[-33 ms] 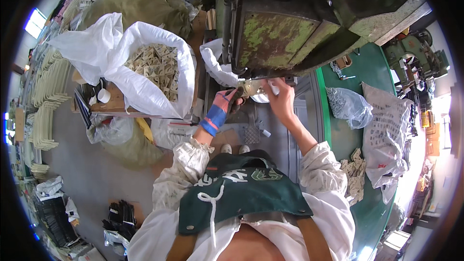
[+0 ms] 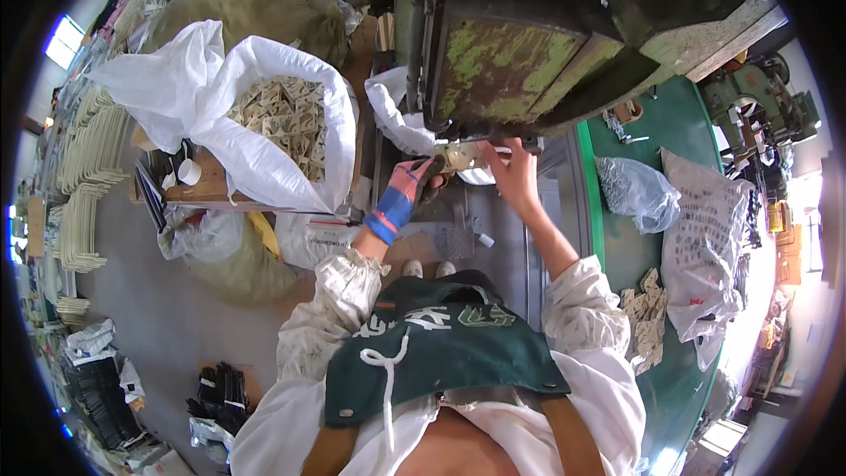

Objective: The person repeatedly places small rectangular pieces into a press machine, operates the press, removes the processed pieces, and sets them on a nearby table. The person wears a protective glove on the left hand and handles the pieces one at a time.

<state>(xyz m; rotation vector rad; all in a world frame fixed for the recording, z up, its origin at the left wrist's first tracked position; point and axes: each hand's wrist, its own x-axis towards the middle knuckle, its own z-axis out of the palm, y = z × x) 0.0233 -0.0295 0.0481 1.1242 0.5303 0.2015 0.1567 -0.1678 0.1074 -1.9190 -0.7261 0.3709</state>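
My left hand point(image 2: 412, 192), in a pink and blue glove with dark fingers, is closed at the edge of a small cream-coloured plate point(image 2: 460, 157). That piece sits under the green, paint-worn head of a press machine point(image 2: 502, 66). Bare and just to its right, my right hand point(image 2: 514, 178) has its fingers bent together close under the machine. Whatever those fingers hold is too small or hidden to name. A white, round-edged thing point(image 2: 477, 176) shows between my hands, below the plate.
To the left, an open white sack point(image 2: 339, 137) holds many flat cream pieces point(image 2: 286, 123). At right, a green table point(image 2: 621, 242) carries a clear bag of small metal parts point(image 2: 633, 194), a woven sack point(image 2: 701, 256) and a pile of cream pieces point(image 2: 646, 322). Another white bag point(image 2: 394, 115) lies beside the press.
The fingers of my right hand have shifted and curled slightly beside the plate. My left hand stays at nearly the same place.
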